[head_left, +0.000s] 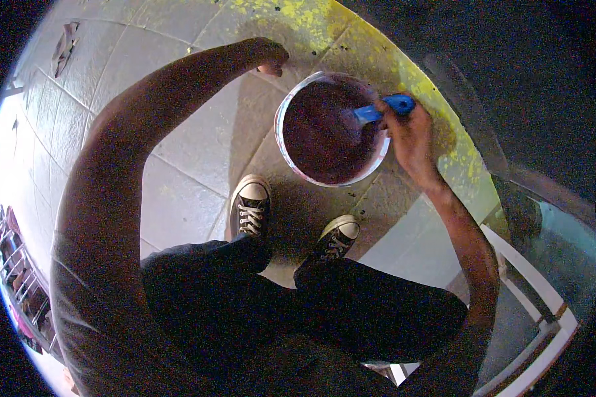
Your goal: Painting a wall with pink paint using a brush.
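Observation:
A round white-rimmed bucket [280, 135] stands on the tiled floor just beyond my shoes, with dark reddish-brown stuff inside it. My right hand [412, 135] reaches its right side and grips a blue-handled brush [369, 114]. The handle's end, with a hole in it, sticks out past my fingers, while the paler lower end is blurred over the bucket's contents. Beyond the bucket's upper left edge is my left hand [271, 58], apart from the rim. Its fingers are curled in and partly hidden, with nothing showing in them.
Yellow paint [467, 165] is splashed along the floor's far and right edge, beside a dark area. A white frame [526, 281] stands at the lower right. My shoes [251, 202] are close to the bucket. A cloth-like scrap [65, 47] lies far left; a rack [21, 271] stands left.

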A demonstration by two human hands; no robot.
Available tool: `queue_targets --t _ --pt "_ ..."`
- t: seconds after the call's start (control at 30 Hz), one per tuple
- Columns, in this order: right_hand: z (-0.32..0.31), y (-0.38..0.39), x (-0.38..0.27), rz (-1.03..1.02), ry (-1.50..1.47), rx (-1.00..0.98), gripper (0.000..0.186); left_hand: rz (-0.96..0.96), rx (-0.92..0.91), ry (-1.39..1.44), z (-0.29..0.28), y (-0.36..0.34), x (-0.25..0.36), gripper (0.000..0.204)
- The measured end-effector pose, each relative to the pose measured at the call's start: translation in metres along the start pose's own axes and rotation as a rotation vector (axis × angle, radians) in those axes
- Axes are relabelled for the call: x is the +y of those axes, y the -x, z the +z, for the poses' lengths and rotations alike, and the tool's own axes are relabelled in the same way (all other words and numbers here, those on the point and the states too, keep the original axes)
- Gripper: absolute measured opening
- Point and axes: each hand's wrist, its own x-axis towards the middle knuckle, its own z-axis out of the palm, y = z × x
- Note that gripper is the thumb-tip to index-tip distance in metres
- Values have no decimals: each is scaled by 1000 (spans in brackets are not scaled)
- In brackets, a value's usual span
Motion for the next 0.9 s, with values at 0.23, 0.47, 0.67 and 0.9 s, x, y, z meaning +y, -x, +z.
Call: queue_targets --t 0.23,0.47,0.67,0.9 --pt "-27 -10 7 34 -221 58 15 -4 -104 -55 6 -11 -6 46" --pt "-11 3 4 -290 19 19 19 -43 -168 -52 -3 -10 3 49" --pt "-2 14 -26 -227 195 -328 20 -20 -124 -71 -3 -4 4 47" --pt "4 17 -18 -314 251 -288 20 -4 -86 -32 -14 7 15 36"
